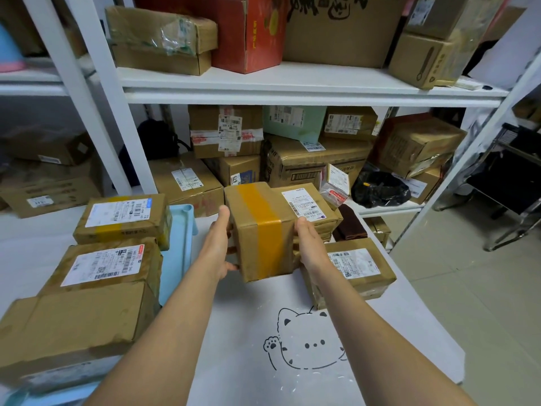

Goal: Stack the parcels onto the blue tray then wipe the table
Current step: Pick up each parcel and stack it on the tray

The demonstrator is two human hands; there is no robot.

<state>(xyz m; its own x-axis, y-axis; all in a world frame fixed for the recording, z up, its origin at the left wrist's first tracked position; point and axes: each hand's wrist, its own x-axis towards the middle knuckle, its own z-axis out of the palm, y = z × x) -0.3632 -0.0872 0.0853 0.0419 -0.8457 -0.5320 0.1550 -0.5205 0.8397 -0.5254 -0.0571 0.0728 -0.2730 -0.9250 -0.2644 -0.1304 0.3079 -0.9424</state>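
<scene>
Head view: our left hand (pixel 218 247) and right hand (pixel 310 241) grip opposite sides of an orange-taped parcel (pixel 263 230), holding it above the tabletop (pixel 234 317). To its left, other parcels (pixel 111 268) sit on the blue tray (pixel 178 259). A labelled parcel (pixel 357 268) lies right, near a brown cloth (pixel 349 227).

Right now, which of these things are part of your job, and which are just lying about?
For the job: brown cardboard parcel with orange tape, held by left hand and right hand; light blue plastic tray; labelled cardboard parcel on the white table; folded brown cloth.

Lying about: red cardboard box, black plastic bag, pale green box, all on white shelves.
</scene>
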